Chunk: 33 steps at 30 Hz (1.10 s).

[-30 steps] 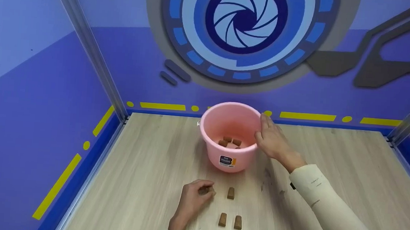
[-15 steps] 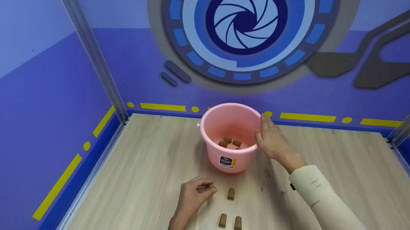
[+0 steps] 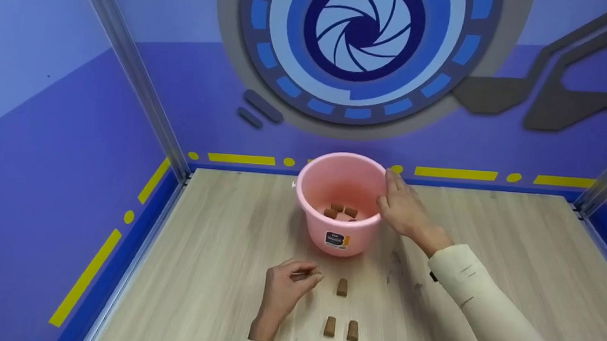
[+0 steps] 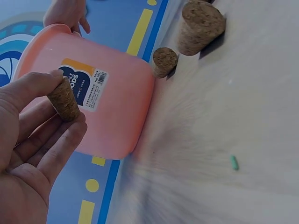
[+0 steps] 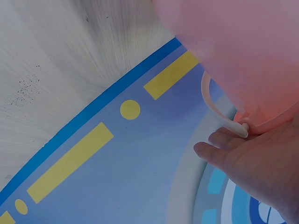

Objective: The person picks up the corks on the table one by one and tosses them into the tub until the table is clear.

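Observation:
My left hand is just in front of the pink bucket, a little above the table. Between its thumb and fingers it pinches a tapered cork stopper, clear in the left wrist view. My right hand rests against the bucket's right rim with fairly straight fingers, beside the handle's pivot in the right wrist view. Several cork stoppers lie on the bucket's floor, partly hidden by its front wall. On the table, one cork stopper sits nearer the bucket; two others, including this cork stopper, are closer to me.
The light wooden table is bounded by a blue patterned back wall and side walls. A pale bucket handle hangs at the rim. A small green piece lies on the table.
My left hand has moved slightly forward toward the bucket. My right hand, the bucket and the cork stoppers on the table have stayed in place.

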{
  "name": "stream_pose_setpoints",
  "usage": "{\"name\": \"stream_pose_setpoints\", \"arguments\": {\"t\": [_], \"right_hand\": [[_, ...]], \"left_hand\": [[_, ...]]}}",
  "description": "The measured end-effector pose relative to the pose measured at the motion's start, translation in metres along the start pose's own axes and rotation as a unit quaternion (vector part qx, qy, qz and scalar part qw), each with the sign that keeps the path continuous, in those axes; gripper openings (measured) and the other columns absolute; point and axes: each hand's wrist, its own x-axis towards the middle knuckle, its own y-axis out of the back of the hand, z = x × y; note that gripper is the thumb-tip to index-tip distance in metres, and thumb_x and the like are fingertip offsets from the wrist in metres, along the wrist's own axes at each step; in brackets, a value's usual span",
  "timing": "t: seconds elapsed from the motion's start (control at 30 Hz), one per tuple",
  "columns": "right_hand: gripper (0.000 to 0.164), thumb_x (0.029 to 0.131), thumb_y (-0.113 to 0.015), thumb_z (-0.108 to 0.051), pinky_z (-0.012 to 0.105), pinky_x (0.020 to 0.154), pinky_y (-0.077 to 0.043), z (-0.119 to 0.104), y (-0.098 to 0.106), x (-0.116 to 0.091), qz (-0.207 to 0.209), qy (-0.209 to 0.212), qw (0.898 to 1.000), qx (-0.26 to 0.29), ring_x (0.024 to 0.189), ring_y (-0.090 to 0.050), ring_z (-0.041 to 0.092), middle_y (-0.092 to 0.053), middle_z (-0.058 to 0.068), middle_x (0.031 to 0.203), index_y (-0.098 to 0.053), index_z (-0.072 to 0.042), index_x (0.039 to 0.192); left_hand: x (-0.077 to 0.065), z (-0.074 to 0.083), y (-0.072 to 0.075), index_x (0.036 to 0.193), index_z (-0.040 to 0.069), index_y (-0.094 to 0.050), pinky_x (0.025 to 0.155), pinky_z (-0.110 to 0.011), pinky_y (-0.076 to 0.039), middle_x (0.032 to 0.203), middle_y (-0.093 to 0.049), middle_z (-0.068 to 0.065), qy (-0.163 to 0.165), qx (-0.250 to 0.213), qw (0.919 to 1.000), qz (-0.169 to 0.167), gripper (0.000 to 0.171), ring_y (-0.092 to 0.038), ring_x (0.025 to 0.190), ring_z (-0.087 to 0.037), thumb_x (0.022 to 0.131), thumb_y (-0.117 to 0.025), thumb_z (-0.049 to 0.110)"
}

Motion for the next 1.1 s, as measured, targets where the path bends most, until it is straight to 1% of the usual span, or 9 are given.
{"name": "stream_pose_setpoints", "arguments": {"t": [0.2,0.33,0.43,0.53,0.7,0.8,0.87,1.0,1.1], "right_hand": [[0.067,0.099,-0.034,-0.027,0.056,0.114,-0.015,-0.001,0.002,0.001,-0.006,-0.001,1.000,0.000,0.143,-0.017,0.042,-0.017,0.027,0.155,-0.010,0.010,0.150],[0.069,0.099,-0.033,-0.029,0.056,0.114,-0.014,-0.002,0.003,0.000,-0.012,-0.002,1.000,0.000,0.143,-0.015,0.041,-0.015,0.027,0.156,-0.008,0.009,0.150],[0.069,0.100,-0.032,-0.031,0.057,0.114,-0.012,-0.002,0.003,0.000,-0.016,-0.005,1.000,0.004,0.143,-0.013,0.042,-0.014,0.026,0.156,-0.007,0.009,0.151],[0.070,0.100,-0.032,-0.032,0.057,0.114,-0.012,-0.002,0.003,-0.001,-0.018,-0.011,1.000,0.007,0.144,-0.012,0.040,-0.013,0.025,0.157,-0.007,0.007,0.151],[0.070,0.100,-0.033,-0.032,0.056,0.115,-0.011,-0.002,0.003,-0.002,-0.021,-0.014,1.000,0.007,0.144,-0.012,0.040,-0.012,0.024,0.157,-0.006,0.007,0.152],[0.070,0.100,-0.033,-0.031,0.056,0.115,-0.011,-0.003,0.003,-0.001,-0.021,-0.012,1.000,0.006,0.144,-0.012,0.041,-0.013,0.025,0.157,-0.006,0.007,0.151],[0.070,0.100,-0.032,-0.032,0.056,0.115,-0.011,-0.003,0.003,-0.001,-0.022,-0.013,1.000,0.006,0.144,-0.012,0.041,-0.013,0.026,0.157,-0.005,0.007,0.151],[0.070,0.100,-0.032,-0.032,0.056,0.115,-0.011,-0.002,0.003,-0.001,-0.023,-0.013,1.000,0.004,0.144,-0.011,0.041,-0.012,0.026,0.157,-0.005,0.008,0.151],[0.070,0.101,-0.032,-0.032,0.057,0.115,-0.010,-0.001,0.002,-0.002,-0.024,-0.012,1.000,0.004,0.144,-0.011,0.041,-0.012,0.026,0.157,-0.005,0.008,0.151]], "left_hand": [[0.005,0.006,0.002,0.096,0.017,-0.076,0.073,-0.028,-0.057,0.090,-0.071,-0.003,-0.032,-0.003,0.9995,0.006,0.018,-0.069,0.083,-0.013,0.079,-0.081,0.018],[0.008,0.007,0.003,0.097,0.014,-0.076,0.074,-0.032,-0.058,0.092,-0.071,-0.006,-0.042,-0.006,0.9990,0.016,0.019,-0.070,0.084,-0.016,0.078,-0.081,0.016],[0.011,0.006,0.003,0.098,0.010,-0.076,0.074,-0.036,-0.058,0.092,-0.071,-0.009,-0.054,-0.007,0.9982,0.025,0.021,-0.070,0.084,-0.021,0.077,-0.081,0.012],[0.014,0.007,0.003,0.098,0.008,-0.075,0.074,-0.037,-0.058,0.093,-0.071,-0.009,-0.066,-0.004,0.9972,0.035,0.023,-0.070,0.083,-0.023,0.076,-0.082,0.009],[0.019,0.011,0.005,0.099,0.010,-0.076,0.074,-0.035,-0.058,0.095,-0.071,-0.004,-0.076,0.002,0.9960,0.047,0.024,-0.069,0.084,-0.017,0.077,-0.082,0.015],[0.022,0.014,0.007,0.101,0.012,-0.076,0.075,-0.033,-0.058,0.096,-0.071,-0.002,-0.090,0.005,0.9946,0.052,0.024,-0.069,0.085,-0.014,0.078,-0.081,0.019],[0.025,0.016,0.007,0.101,0.011,-0.076,0.075,-0.033,-0.058,0.096,-0.071,-0.002,-0.103,0.010,0.9931,0.055,0.025,-0.069,0.085,-0.014,0.078,-0.081,0.019],[0.028,0.022,0.008,0.100,0.006,-0.076,0.074,-0.036,-0.058,0.096,-0.071,-0.006,-0.119,0.024,0.9905,0.064,0.025,-0.069,0.085,-0.019,0.077,-0.082,0.012],[0.028,0.035,0.009,0.100,0.001,-0.075,0.074,-0.040,-0.058,0.096,-0.071,-0.012,-0.122,0.023,0.9902,0.065,0.025,-0.070,0.085,-0.025,0.076,-0.081,0.004]]}}
